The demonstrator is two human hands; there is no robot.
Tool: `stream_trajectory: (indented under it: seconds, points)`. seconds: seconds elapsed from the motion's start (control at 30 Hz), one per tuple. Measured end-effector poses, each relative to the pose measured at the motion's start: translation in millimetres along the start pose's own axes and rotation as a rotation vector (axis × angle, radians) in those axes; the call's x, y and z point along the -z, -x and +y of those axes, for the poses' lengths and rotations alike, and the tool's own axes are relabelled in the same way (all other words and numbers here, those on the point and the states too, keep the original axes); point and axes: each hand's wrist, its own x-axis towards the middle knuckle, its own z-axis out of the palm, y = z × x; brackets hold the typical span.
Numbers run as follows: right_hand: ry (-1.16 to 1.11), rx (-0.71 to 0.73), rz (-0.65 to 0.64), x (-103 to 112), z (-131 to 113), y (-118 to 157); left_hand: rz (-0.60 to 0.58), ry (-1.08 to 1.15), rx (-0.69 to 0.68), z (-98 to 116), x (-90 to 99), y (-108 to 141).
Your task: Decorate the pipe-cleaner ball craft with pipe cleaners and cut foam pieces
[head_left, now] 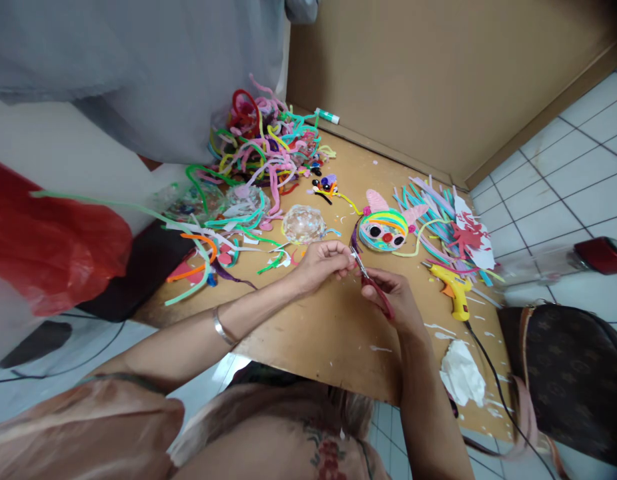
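My right hand (394, 293) is closed around the red handles of a pair of scissors (363, 272), whose metal blades point up and left toward my left hand. My left hand (327, 265) is pinched at the blade tips, with a small pale piece at its fingertips that is hard to make out. Just beyond the scissors lies a round face (383, 230) with pink ears, black eyes, a red nose and stripes of pipe cleaner. Behind my left hand sits a clear round form (303, 225) with small bits in it.
Tangled pipe cleaners (268, 143) heap at the back left, and more (428, 207) lie at the right. A yellow glue gun (455, 290), its cord, and crumpled tissue (462, 373) are on the right. A brown bag (578, 373) stands beside the table (308, 340).
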Motion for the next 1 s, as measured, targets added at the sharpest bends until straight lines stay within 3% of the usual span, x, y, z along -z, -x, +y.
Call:
stream_trajectory:
  seconds: [1.0]
  points:
    - [0.058, -0.015, 0.035, -2.7, -5.9, 2.3, -0.006, -0.026, -0.018, 1.1, 3.4, -2.2]
